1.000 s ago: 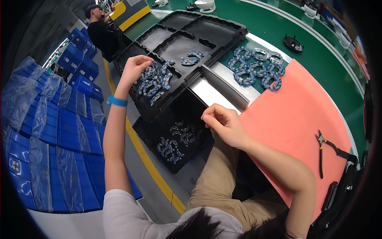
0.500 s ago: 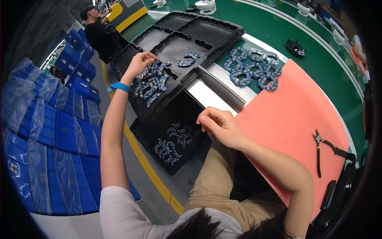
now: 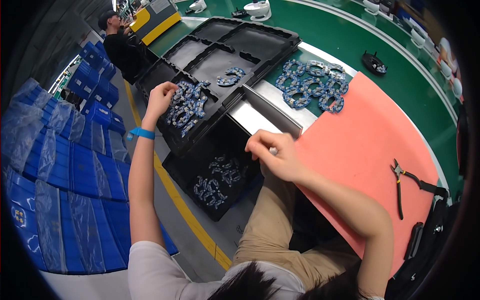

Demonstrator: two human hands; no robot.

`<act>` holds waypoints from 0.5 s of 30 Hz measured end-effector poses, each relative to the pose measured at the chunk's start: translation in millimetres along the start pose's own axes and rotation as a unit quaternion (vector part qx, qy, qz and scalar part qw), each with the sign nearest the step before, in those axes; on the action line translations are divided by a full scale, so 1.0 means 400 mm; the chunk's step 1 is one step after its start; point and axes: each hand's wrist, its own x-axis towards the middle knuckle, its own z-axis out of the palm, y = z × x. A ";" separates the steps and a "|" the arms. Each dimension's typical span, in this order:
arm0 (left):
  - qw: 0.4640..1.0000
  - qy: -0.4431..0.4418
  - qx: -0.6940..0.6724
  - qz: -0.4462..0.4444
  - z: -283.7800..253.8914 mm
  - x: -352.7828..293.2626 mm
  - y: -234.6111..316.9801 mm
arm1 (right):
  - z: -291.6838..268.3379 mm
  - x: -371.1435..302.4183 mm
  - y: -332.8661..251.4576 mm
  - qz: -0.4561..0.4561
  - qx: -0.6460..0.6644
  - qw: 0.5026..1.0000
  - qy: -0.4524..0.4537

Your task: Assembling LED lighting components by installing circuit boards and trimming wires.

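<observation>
My left hand, a blue band at its wrist, is over the left edge of the black compartment tray. Its fingers are pinched together beside a pile of blue ring-shaped circuit boards; whether a board is between them is hidden. One curved board lies apart in the neighbouring compartment. Above my lap, at the near edge of the pink mat, my right hand is curled closed. A small pale bit shows among its fingers, too small to name.
Several ring boards lie in a cluster beyond the mat. A lower black bin holds small board pieces. Cutting pliers rest on the mat at right. Blue crates stand left. A person works at the far left.
My left hand has moved left and a little nearer, from above the board pile to the tray's left edge. My right hand stays nearly in place, its fingers still curled.
</observation>
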 end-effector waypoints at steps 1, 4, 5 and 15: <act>1.000 0.000 0.007 0.012 0.002 -0.013 0.003 | -0.020 0.013 -0.011 -0.030 -0.043 0.998 0.028; 0.995 -0.010 0.054 0.080 0.000 -0.043 0.021 | -0.083 0.055 -0.033 -0.060 -0.016 0.991 0.122; 0.996 -0.009 0.047 0.075 -0.007 -0.053 0.013 | -0.098 0.066 -0.047 -0.078 -0.057 0.987 0.130; 0.995 0.020 0.062 0.076 0.027 -0.072 0.013 | -0.400 0.056 0.063 0.009 -0.560 0.797 0.227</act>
